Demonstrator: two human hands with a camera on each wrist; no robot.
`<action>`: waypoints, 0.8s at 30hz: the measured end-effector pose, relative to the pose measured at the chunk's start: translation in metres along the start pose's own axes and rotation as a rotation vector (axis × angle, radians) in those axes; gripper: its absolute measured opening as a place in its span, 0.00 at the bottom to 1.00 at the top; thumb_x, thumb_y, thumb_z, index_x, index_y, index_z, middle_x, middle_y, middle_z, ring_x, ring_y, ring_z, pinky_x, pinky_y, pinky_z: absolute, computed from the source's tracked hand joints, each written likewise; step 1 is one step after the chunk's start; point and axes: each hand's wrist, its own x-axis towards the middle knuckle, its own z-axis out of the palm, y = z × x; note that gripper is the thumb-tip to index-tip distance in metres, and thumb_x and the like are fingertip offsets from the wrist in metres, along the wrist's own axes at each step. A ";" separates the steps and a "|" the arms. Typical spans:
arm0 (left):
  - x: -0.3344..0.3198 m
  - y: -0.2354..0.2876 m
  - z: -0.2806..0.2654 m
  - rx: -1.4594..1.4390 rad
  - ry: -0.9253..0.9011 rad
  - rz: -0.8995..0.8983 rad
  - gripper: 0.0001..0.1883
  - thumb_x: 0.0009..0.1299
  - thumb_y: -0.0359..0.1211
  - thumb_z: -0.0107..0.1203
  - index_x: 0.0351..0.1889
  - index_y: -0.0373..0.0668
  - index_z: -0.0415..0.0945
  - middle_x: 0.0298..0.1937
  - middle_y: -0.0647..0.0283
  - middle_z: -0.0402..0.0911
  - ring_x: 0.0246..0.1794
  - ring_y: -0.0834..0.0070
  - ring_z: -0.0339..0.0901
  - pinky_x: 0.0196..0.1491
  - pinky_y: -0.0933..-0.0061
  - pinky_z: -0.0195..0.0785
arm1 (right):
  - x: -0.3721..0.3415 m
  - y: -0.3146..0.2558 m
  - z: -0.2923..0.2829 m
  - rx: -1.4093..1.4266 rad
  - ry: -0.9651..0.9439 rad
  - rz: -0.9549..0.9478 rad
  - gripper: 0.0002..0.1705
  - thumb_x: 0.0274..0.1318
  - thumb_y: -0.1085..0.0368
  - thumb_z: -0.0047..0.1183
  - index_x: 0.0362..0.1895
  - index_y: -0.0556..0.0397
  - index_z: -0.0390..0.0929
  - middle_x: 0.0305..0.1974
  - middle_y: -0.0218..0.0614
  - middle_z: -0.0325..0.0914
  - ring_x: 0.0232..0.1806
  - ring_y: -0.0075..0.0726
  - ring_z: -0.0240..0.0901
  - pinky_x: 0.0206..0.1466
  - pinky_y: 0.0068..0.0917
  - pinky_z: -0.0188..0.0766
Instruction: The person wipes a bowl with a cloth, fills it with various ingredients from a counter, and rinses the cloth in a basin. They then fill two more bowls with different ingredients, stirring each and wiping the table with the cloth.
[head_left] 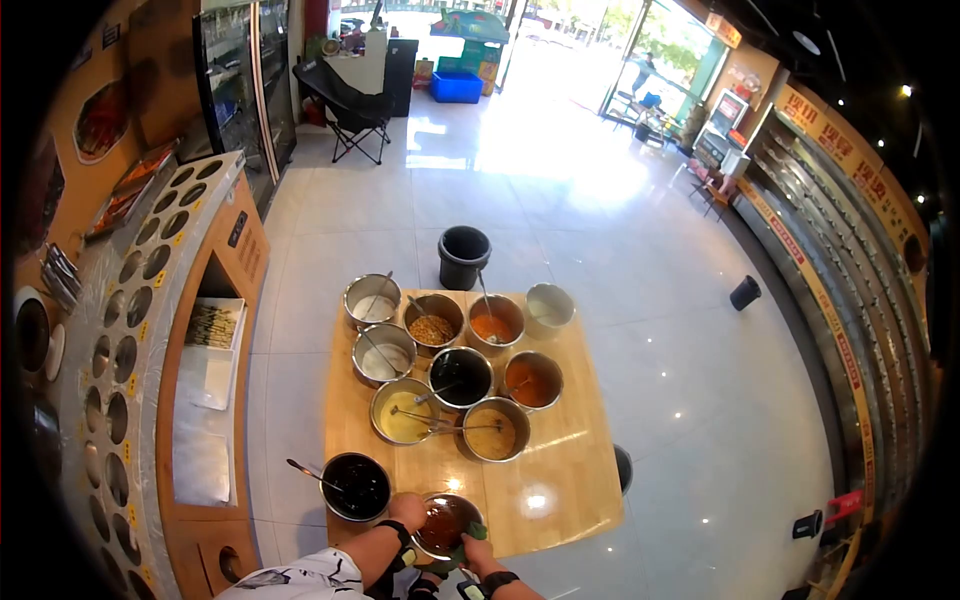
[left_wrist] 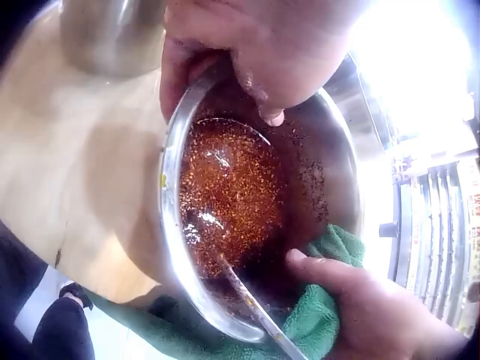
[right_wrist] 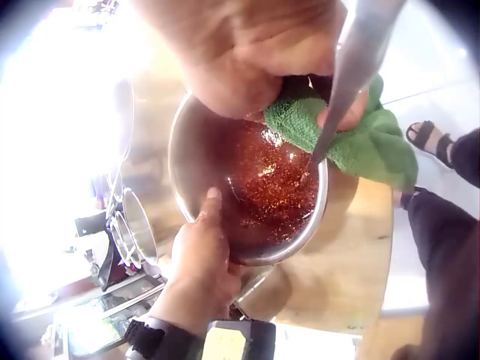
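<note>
A round steel pot [left_wrist: 171,199] of red chili oil, thick with flakes and seeds, is at the front edge of the wooden table. My left hand [left_wrist: 255,45] grips one side of its rim, thumb inside the wall. On the other side my right hand [right_wrist: 247,60] holds the rim through a green cloth [right_wrist: 352,150], with the thumb over the inside. The cloth's loose end hangs down outside the pot. A long metal utensil [left_wrist: 259,311] leans out over the rim near the right hand; its lower end is hidden in the oil.
Left of the chili oil, a pot [head_left: 352,519] of dark liquid holds a spoon. Several more pots of sauces and toppings crowd the far half of the table [head_left: 560,480]. Behind it stands a black bin [head_left: 465,268]; a counter with round holes [head_left: 170,260] runs along the left.
</note>
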 end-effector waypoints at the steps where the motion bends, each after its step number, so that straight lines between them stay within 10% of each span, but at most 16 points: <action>1: -0.005 0.004 -0.005 0.012 0.019 -0.019 0.26 0.62 0.54 0.49 0.26 0.39 0.81 0.28 0.51 0.79 0.32 0.55 0.78 0.37 0.62 0.70 | -0.006 -0.007 -0.001 -0.056 0.013 -0.021 0.19 0.53 0.55 0.52 0.46 0.51 0.69 0.32 0.39 0.73 0.25 0.42 0.71 0.18 0.41 0.67; 11: -0.034 0.045 -0.028 -0.305 -0.046 -0.277 0.30 0.52 0.57 0.60 0.29 0.34 0.79 0.30 0.45 0.79 0.32 0.52 0.78 0.37 0.60 0.71 | 0.018 -0.069 -0.047 -0.976 0.153 -0.457 0.26 0.46 0.47 0.49 0.36 0.57 0.79 0.34 0.53 0.77 0.40 0.56 0.74 0.42 0.40 0.70; 14: -0.026 0.063 -0.049 -0.122 0.083 -0.058 0.24 0.54 0.50 0.60 0.35 0.37 0.76 0.36 0.50 0.77 0.40 0.55 0.75 0.42 0.60 0.69 | 0.019 -0.080 -0.040 -1.040 0.123 -0.572 0.23 0.47 0.49 0.49 0.34 0.57 0.80 0.35 0.55 0.77 0.42 0.56 0.74 0.43 0.41 0.69; 16: 0.000 0.065 -0.044 -0.010 0.204 0.391 0.18 0.54 0.44 0.61 0.35 0.41 0.73 0.35 0.54 0.76 0.39 0.54 0.75 0.39 0.59 0.70 | -0.015 -0.099 -0.031 -1.002 0.096 -0.591 0.24 0.47 0.48 0.49 0.34 0.57 0.80 0.34 0.55 0.77 0.41 0.56 0.74 0.43 0.41 0.69; 24: 0.050 0.073 -0.031 0.182 -0.204 0.568 0.12 0.58 0.42 0.53 0.33 0.44 0.73 0.33 0.57 0.78 0.36 0.58 0.76 0.37 0.56 0.68 | -0.003 -0.098 -0.031 -0.996 -0.048 -0.531 0.26 0.49 0.44 0.46 0.36 0.55 0.79 0.36 0.54 0.77 0.42 0.57 0.73 0.43 0.40 0.68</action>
